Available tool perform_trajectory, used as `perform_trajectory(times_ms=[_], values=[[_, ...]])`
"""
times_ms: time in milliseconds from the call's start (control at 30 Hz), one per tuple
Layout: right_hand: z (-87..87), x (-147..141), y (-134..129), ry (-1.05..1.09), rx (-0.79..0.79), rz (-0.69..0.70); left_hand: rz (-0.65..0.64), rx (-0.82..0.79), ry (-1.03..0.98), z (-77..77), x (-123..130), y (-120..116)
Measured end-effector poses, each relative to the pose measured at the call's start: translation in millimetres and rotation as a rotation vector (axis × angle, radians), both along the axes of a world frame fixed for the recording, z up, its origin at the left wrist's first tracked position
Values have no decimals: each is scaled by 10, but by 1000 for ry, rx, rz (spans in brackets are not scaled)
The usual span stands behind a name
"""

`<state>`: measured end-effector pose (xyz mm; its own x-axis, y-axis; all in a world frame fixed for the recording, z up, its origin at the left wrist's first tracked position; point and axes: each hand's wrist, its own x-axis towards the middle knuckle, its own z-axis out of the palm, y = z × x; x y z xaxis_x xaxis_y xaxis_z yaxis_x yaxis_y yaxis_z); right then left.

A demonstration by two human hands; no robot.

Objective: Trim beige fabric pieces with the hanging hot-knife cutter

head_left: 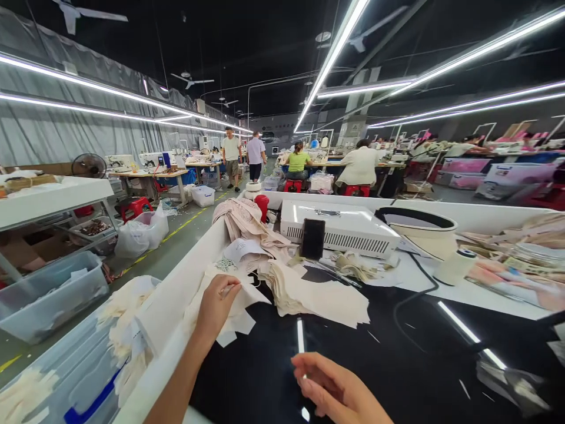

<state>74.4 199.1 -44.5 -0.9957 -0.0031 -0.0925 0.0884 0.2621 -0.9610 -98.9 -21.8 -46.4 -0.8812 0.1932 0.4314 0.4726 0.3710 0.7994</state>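
Note:
My left hand (219,303) is closed in a pinch over cream cut fabric pieces (241,321) at the left of the black tabletop (265,371). Whatever sits between its fingertips is too small or hidden to make out. Beside it, to the right, lies a fanned stack of cream fabric pieces (318,300). My right hand (331,386) hovers near the front, fingers loosely bent and apart from the thumb, holding nothing. Behind the stack a dark phone (313,238) leans upright against a white vented box (344,227).
A low white rim (176,300) borders the table. Right of the box stand a cream round bin (419,229), a thread cone (455,266) and a black cable (397,312). Plastic tubs (53,294) line the left. Several people work or walk further back.

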Motion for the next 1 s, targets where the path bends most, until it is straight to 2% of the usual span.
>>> perform_trajectory(times_ms=[100,167,267,333,400,500,600,700,800,1000], values=[[-30,-55,-170,-106,-336,-93,-168,64,-17,100,190,137],[3,-89,-272,-146,-503,-132,-270,79,-39,160,331,214],[90,-127,-365,-160,-688,-162,-444,96,-119,213,513,299],[137,-136,-376,-161,-743,-218,-558,142,-220,207,589,337],[160,-125,-348,-154,-728,-278,-634,202,-382,168,621,360],[156,-79,-260,-92,-580,-301,-635,217,-603,90,632,383],[115,-30,-162,-17,-380,-244,-655,164,-719,49,668,412],[53,12,-104,-28,-260,-130,-730,101,-829,53,745,462],[9,77,-90,-42,-229,-94,-718,79,-842,51,809,523],[-109,230,-48,-101,-307,-62,-627,151,-765,-14,811,596]])
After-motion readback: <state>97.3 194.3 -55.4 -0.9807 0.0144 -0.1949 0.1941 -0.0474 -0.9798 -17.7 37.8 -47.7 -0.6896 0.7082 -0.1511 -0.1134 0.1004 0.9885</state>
